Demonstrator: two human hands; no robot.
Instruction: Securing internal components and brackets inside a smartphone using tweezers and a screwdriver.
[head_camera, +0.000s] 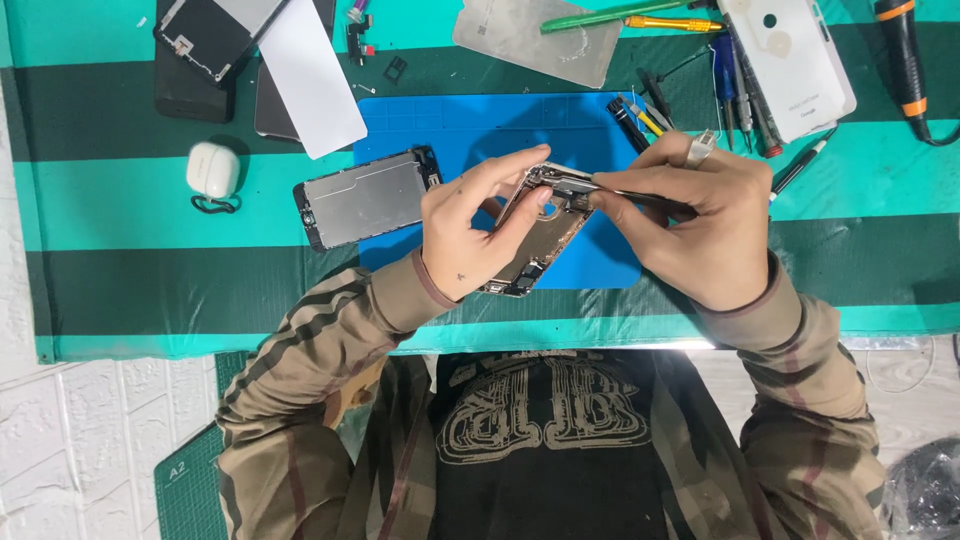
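bright, even overhead light; soft short shadows under the hands; sharp focus; slight bending at the edges

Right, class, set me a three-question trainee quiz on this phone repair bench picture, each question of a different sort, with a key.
1. True or false: the left hand holds the opened phone body above the blue mat.
2. What does the right hand pinch against the phone's top end? A tweezers; B a hammer; C a brush.
3. Fill in: the detached screen panel lies on the phone's ____ side in the picture.

Key: 1 true; 2 A; 3 left.
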